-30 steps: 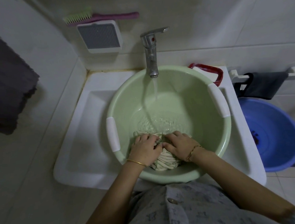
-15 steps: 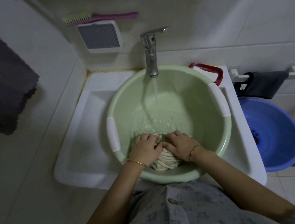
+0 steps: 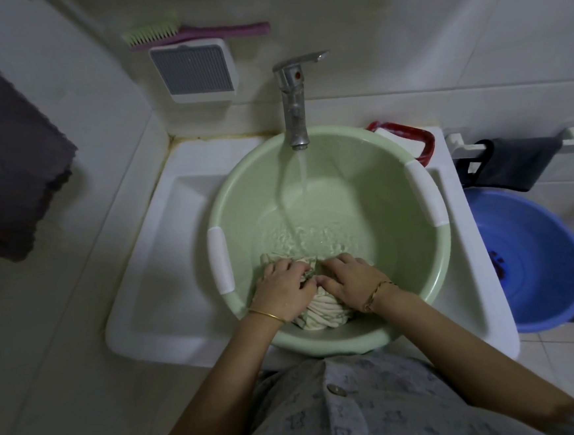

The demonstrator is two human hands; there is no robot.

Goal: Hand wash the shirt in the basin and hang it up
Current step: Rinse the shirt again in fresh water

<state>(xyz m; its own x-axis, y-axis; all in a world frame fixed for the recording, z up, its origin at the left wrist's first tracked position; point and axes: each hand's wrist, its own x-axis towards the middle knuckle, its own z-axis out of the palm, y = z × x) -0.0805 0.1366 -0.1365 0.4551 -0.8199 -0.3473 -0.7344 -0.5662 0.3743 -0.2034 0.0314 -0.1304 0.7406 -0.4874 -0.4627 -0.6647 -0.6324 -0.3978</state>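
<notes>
- The shirt (image 3: 324, 312) is cream-white and wet. It is bunched up into a lump with lots of folds and wrinkles.
- It lies at the bottom of the green basin (image 3: 362, 184), on the near side, close to the person's body.
- The left hand (image 3: 282, 288) is on top of the left part of the lump. Its fingers are bent down and grab the cloth.
- The right hand (image 3: 349, 282) is on the right part. Its fingers are bent too and hold the cloth.
- The two hands are just beside each other, and the thumbs almost touch.
- Each wrist has a thin gold bracelet (image 3: 265, 314).
- The basin is round, with two white grips (image 3: 221, 260) on its rim. It stands in the white sink (image 3: 165, 261).
- The water in the basin is low and has ripples. The far edge of the shirt lies in it.
- The silver tap (image 3: 294, 103) is over the far rim of the basin. A stream of water (image 3: 302, 171) falls from it into the basin.
- A red dish (image 3: 423, 139) is behind the basin on the right, with a white block (image 3: 398, 140) in it.
- A blue bucket (image 3: 540, 266) stands to the right of the sink. Something dark lies in the bottom, too small to tell what.
</notes>
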